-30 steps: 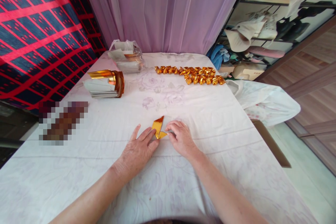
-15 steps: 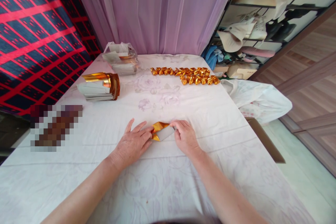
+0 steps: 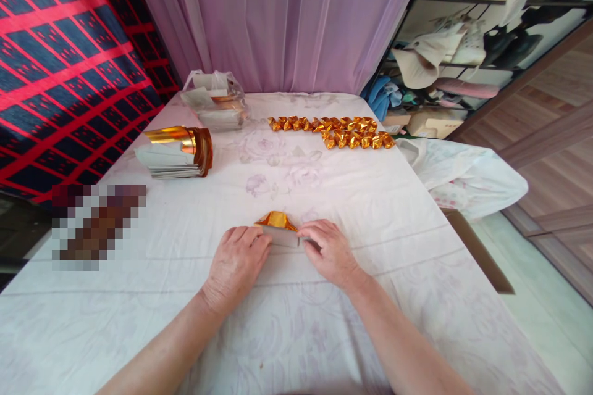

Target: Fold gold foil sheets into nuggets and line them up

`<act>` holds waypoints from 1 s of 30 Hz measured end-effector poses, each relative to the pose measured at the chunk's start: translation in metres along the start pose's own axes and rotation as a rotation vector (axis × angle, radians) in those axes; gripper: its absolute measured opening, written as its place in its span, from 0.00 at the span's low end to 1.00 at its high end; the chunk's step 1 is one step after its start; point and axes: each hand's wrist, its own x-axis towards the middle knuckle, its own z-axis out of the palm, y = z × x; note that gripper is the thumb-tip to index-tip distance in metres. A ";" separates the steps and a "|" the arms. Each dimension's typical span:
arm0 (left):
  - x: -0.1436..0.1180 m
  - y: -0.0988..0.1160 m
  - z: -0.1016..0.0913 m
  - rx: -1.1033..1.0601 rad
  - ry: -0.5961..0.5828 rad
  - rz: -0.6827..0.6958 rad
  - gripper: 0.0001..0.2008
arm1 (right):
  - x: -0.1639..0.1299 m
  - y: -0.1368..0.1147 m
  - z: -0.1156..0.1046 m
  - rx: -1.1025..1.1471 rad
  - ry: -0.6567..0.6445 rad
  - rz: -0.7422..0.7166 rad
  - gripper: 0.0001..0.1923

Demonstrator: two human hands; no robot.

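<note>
A partly folded sheet of gold foil paper (image 3: 278, 220) lies on the table between my hands, its gold side showing at the back and its grey side toward me. My left hand (image 3: 241, 261) is closed on the left end of the sheet, fingers together and thumb along the near edge. At the right end, my right hand (image 3: 330, 253) pinches the paper between thumb and fingers. My fingers cover both ends of the sheet.
A curved stack of gold foil sheets (image 3: 178, 154) stands at the left, before a clear plastic bag (image 3: 215, 102) of more sheets. Folded gold pieces (image 3: 333, 126) sit in two rows at the back right. A white bag (image 3: 472, 173) is beyond the table's right edge.
My left hand's spread fingers have drawn together around the paper's left end. The sheet has turned, with its grey strip now running along the near side. The view has shifted slightly.
</note>
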 end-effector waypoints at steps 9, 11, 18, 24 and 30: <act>0.007 0.015 0.007 -0.127 -0.006 0.020 0.06 | 0.002 -0.009 -0.001 -0.004 -0.052 -0.004 0.10; 0.008 0.012 0.010 -0.156 -0.022 0.019 0.05 | 0.002 -0.009 -0.001 -0.009 -0.059 -0.009 0.11; 0.007 0.010 0.013 -0.210 -0.050 -0.014 0.04 | 0.002 -0.012 0.001 -0.049 -0.061 -0.013 0.13; 0.009 0.010 0.016 -0.202 -0.008 0.004 0.05 | 0.005 -0.014 0.001 -0.113 -0.105 -0.042 0.11; 0.006 0.006 0.016 -0.208 -0.024 0.020 0.08 | 0.005 -0.014 -0.001 -0.128 -0.109 -0.071 0.09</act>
